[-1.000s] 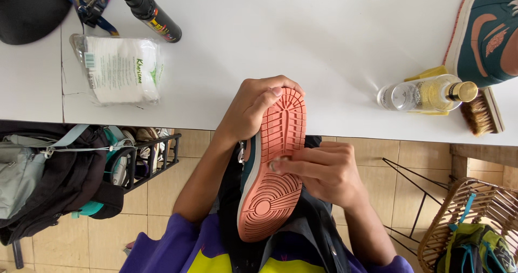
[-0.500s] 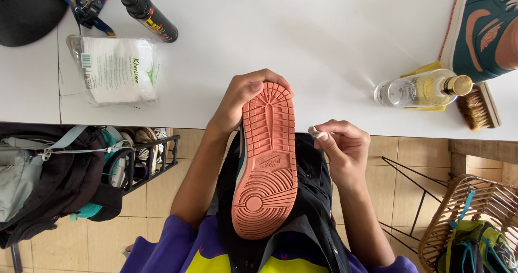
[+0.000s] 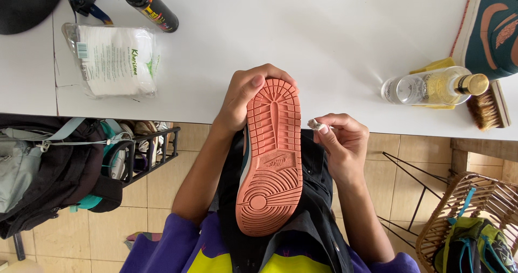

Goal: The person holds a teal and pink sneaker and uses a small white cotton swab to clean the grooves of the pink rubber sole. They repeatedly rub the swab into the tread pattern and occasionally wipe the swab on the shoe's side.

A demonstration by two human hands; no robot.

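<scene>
The left hand [image 3: 245, 97] grips a shoe [image 3: 271, 159] by the toe, sole up, over the lap just below the table [image 3: 302, 30] edge. Right of the shoe, the right hand [image 3: 342, 141] pinches a small white wad [image 3: 316, 125], clear of the sole.

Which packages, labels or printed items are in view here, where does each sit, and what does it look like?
Clear plastic pack of white pads: table, upper left; flat, green print, small barcode.
Black spray can: above the pack, lying tilted; red and yellow label.
Clear bottle: table right, on its side; yellowish liquid, gold cap.
Shoe in the left hand: embossed logo on salmon sole.
</scene>
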